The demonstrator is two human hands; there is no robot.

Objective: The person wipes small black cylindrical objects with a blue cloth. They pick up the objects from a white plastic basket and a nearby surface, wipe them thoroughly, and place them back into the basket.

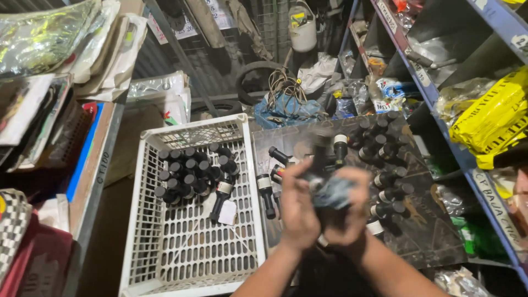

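Fingers [301, 181] of the left hand [297, 212] are curled around a small black bottle [319, 159], and the right hand [352, 206] presses a bluish-grey rag [333, 192] against it, so both hands are clamped on the same bottle, held up just above the dark bench [434, 236]. That whole bit is motion-blurred, so exactly how each finger sits is hard to tell.

What could go wrong, as a guess: the bottle is pinched between rag and fingertips right over the others, so a slip could drop it onto the loose ones lying on the bench and knock them rolling. The upright ones [379, 135] stand packed close together, so one bump could tip several (domino style). The bench also slopes off towards the shelf rack [467, 159], and anything rolling there would be a pain to fish out.

Counts, roughly: one bottle in hand, one rag, one white plastic crate [192, 258]. The crate holds about twenty bottles standing in a cluster [190, 170] plus one lying on its side [221, 198]. Around a dozen stand on the bench, and four or so lie flat.
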